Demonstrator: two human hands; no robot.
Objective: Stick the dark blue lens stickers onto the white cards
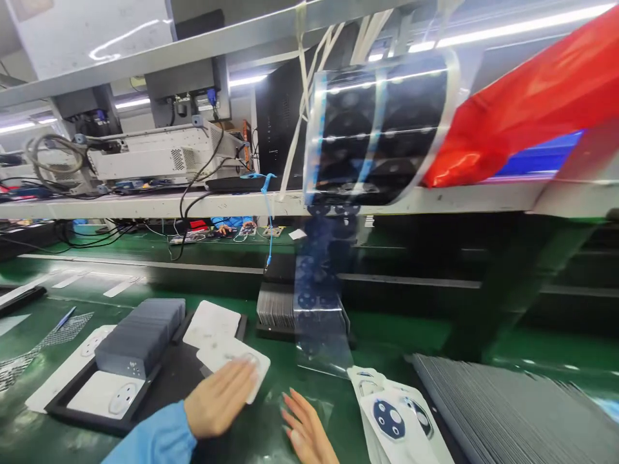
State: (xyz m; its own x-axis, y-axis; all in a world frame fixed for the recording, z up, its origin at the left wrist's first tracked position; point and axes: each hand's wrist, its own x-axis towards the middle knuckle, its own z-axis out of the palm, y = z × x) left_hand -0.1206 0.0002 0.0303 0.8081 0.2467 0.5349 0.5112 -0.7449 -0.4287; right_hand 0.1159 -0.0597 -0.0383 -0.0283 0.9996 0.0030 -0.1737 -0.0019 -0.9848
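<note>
My left hand [220, 398], in a light blue sleeve, lies flat with its fingers stretched out over a white rounded card [258, 364]. A second white card [211, 324] lies partly under that one. My right hand [309, 428] is just to the right, palm turned inward, fingers apart and holding nothing. Beneath it on the green table is a small clear film piece [322, 412], hard to make out. A strip of transparent film [322, 309] with dark round stickers hangs from a roll [382, 129] above. White cards with dark camera-shaped cutouts [399, 419] lie right of my right hand.
A black tray [82, 419] at left bears a stack of grey plates [140, 338]. More grey plates stand in a rack [275, 306] behind and in a long row [522, 412] at right. A metal shelf [232, 205] crosses overhead; a red bag [522, 96] hangs there. Another person's hands [236, 229] show beyond.
</note>
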